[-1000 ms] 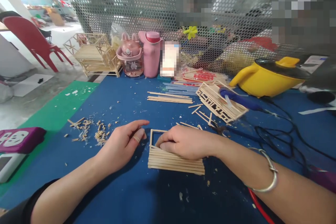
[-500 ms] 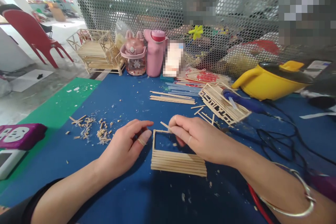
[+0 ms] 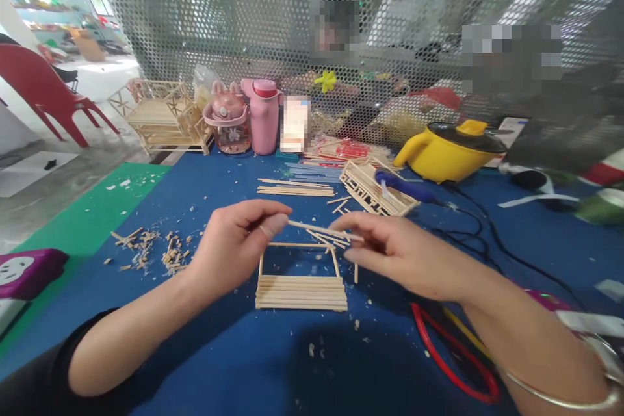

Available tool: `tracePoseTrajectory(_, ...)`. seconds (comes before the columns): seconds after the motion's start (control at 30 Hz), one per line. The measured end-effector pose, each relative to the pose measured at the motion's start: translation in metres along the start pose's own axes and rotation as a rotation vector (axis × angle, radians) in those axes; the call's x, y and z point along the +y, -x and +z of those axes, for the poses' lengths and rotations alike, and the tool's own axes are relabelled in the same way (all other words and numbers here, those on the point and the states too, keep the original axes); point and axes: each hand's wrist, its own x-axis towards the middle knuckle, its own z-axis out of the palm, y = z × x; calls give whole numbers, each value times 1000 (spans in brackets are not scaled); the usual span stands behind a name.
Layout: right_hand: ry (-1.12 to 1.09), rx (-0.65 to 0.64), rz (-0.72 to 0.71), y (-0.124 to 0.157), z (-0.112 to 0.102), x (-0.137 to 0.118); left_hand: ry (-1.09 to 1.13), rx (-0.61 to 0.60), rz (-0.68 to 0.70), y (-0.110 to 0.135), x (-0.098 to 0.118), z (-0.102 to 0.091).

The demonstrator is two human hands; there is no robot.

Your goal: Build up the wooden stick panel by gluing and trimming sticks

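Note:
A thin wooden stick (image 3: 319,229) is held level above the blue table. My left hand (image 3: 236,237) pinches its left end between thumb and fingers. The right end lies between the fingers and thumb of my right hand (image 3: 400,253). Below them rests a small stick panel (image 3: 301,292), its near part covered by rows of sticks laid side by side. Its far part is an open rectangular outline of single sticks. Several loose short sticks lie behind and beneath my right hand, and one stands out just right of the panel.
Stick offcuts (image 3: 170,253) litter the left side. Farther back are a stick structure (image 3: 375,188) with a blue glue gun (image 3: 407,187) on it, a yellow pot (image 3: 448,156), a pink bottle (image 3: 264,120) and a larger stick model (image 3: 160,117). Cables run at right.
My left hand has closed on the stick's left end. My right hand has moved right along the stick, off the panel. The view has shifted, tilting slightly up and right.

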Motion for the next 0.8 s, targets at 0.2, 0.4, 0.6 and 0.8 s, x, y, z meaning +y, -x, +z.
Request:
tracePoseTrajectory(0.2, 389, 319, 255, 34, -13, 33, 277, 142, -192, -5, -13, 3)
tracePoseTrajectory(0.4, 272, 599, 111, 24, 8, 9, 267, 23, -158, 7, -15, 22)
tracePoseTrajectory(0.6, 82, 500, -56, 32, 27, 14, 118, 121, -35, 35, -19, 17)
tracePoseTrajectory(0.8, 22, 697, -407, 38, 39, 22, -138, 95, 469, 41, -25, 19)
